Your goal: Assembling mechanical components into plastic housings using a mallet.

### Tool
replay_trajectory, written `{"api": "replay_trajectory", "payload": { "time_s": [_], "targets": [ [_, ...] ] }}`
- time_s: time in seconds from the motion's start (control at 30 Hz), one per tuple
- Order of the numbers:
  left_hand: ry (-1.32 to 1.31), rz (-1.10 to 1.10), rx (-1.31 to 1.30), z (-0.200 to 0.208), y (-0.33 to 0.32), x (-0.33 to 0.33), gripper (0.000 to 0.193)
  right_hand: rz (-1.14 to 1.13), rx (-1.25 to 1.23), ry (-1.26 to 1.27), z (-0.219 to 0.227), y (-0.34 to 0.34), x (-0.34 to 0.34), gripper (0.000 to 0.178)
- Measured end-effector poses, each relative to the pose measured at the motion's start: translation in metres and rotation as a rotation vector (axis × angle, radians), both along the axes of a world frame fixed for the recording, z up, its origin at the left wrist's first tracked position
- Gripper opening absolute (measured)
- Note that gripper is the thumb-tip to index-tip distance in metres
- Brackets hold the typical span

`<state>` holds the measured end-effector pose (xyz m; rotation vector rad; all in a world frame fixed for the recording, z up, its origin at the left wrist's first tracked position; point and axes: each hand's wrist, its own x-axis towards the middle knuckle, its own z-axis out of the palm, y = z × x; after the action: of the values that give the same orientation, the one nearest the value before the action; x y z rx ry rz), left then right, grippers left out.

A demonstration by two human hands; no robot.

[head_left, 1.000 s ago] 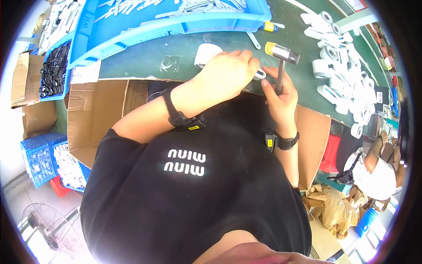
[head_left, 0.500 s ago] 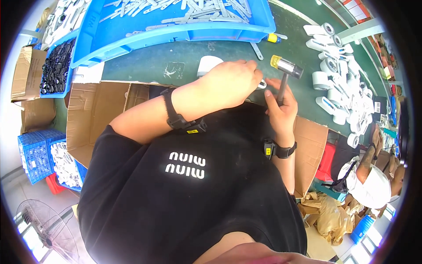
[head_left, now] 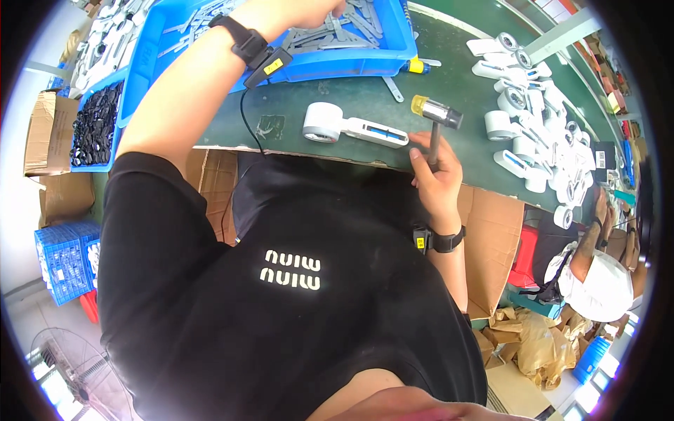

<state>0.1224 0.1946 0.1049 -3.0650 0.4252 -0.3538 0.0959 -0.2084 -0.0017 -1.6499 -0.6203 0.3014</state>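
Note:
My left hand (head_left: 316, 12) reaches over the blue bin (head_left: 309, 64) at the top, above grey flat strips (head_left: 335, 36). The upper picture edge cuts it off, so its grip is unclear. In my right hand (head_left: 442, 175) is a small mallet (head_left: 437, 116), with one yellow face and one black face, its head pointing up. Just left of that hand, a white plastic part (head_left: 324, 122) lies on the green table. It has a round drum end and a slotted arm with a blue line inside. My right fingertips are at the arm's end.
Many similar white parts (head_left: 523, 140) are heaped on the right. A blue tray (head_left: 76, 168) of black pieces stands at left. A single grey strip (head_left: 393, 89) and a yellow-and-black object (head_left: 418, 67) lie by the bin. Another person (head_left: 597, 281) sits at far right.
My left hand has left the white part and moved up to the bin of strips. The white part now shows whole on the table. My right hand still has the mallet.

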Motion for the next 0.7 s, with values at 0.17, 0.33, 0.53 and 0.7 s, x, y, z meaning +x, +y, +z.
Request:
{"api": "replay_trajectory", "payload": {
  "time_s": [0.17, 0.33, 0.53, 0.7],
  "targets": [
    [0.202, -0.023, 0.073, -0.033, 0.014, 0.031, 0.023, 0.019, -0.026, -0.091, -0.005, -0.003, 0.003, 0.024],
    [0.248, -0.105, 0.001, -0.040, 0.010, 0.040, 0.020, 0.024, -0.013, -0.169, -0.011, -0.010, 0.002, 0.024],
    [-0.073, -0.049, -0.248, 0.002, -0.040, 0.005, 0.017, -0.068, -0.058, -0.117, -0.014, -0.011, 0.000, 0.025],
    [-0.075, 0.045, 0.057, 0.026, -0.090, -0.050, 0.018, -0.028, -0.026, 0.044, -0.012, -0.005, 0.004, 0.026]
  ]
}}
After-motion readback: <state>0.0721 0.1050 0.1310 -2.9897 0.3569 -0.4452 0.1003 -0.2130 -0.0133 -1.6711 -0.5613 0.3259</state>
